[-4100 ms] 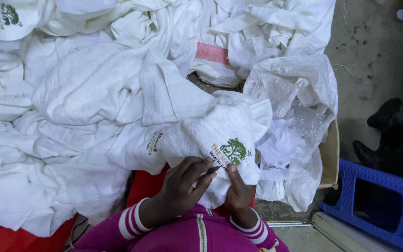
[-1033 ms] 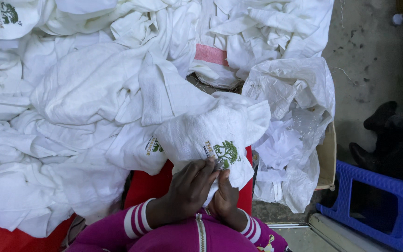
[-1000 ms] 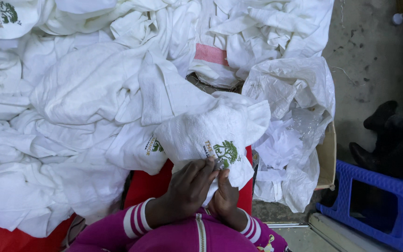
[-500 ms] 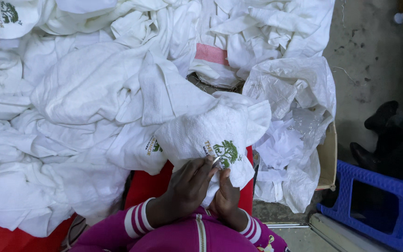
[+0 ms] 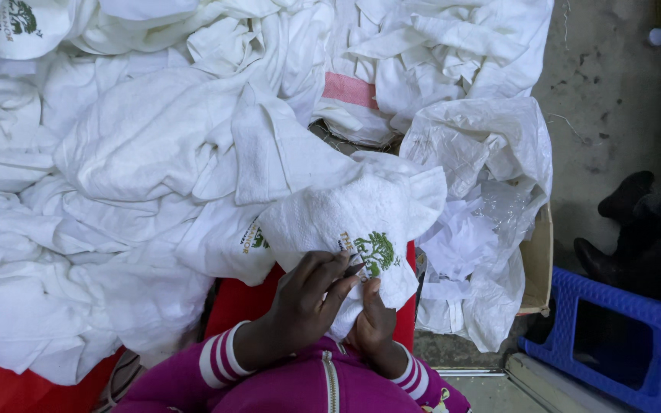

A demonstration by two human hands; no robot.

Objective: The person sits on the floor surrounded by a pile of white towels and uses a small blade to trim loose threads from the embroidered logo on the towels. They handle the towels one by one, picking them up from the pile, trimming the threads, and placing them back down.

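Observation:
A white towel (image 5: 346, 218) with a green tree emblem (image 5: 375, 252) lies over my lap on top of a heap of white cloths. My left hand (image 5: 307, 294) rests on its lower edge, fingers pinched near the emblem around a small dark tool that is mostly hidden. My right hand (image 5: 372, 325) grips the towel's hem from below, thumb pointing up at the emblem. Magenta sleeves with white striped cuffs cover both wrists.
White cloths (image 5: 116, 168) pile up across the left and top, one more with a green emblem (image 5: 21, 19) at the top left. Red fabric (image 5: 246, 298) shows beneath. A cardboard box (image 5: 533, 268) with plastic bags stands right, then a blue plastic stool (image 5: 621, 344) and dark shoes (image 5: 629, 199).
Both hands have drawn closer together at the emblem since four seconds ago; over the last second they hardly shift, only the fingers working slightly on the towel.

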